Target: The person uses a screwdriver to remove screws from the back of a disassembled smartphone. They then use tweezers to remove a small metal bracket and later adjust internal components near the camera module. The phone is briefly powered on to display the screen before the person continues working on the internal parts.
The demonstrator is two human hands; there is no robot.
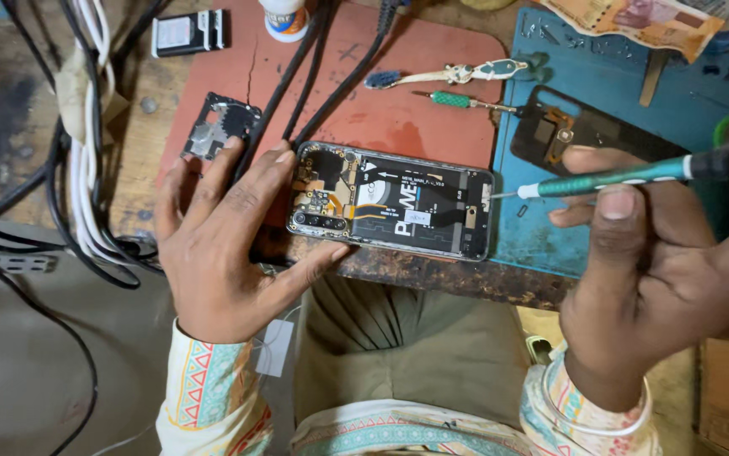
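Observation:
An opened phone [394, 201] with its back off lies at the front edge of the bench, its boards and battery showing. My left hand [225, 241] rests with fingers spread, thumb and fingertips steadying the phone's left end. My right hand [660, 262] grips a green-handled screwdriver [626, 176], whose tip touches the phone's right edge. The phone's removed back cover [588, 131] lies on the blue mat [677, 93] just behind the screwdriver.
A red mat [398, 110] holds a blue-bristled brush [449, 76], a second small green screwdriver [466, 101] and a loose black phone part [219, 125]. Black cables [314, 76] run across it. White and black cables [77, 169] pile at left. A banknote [634, 21] lies top right.

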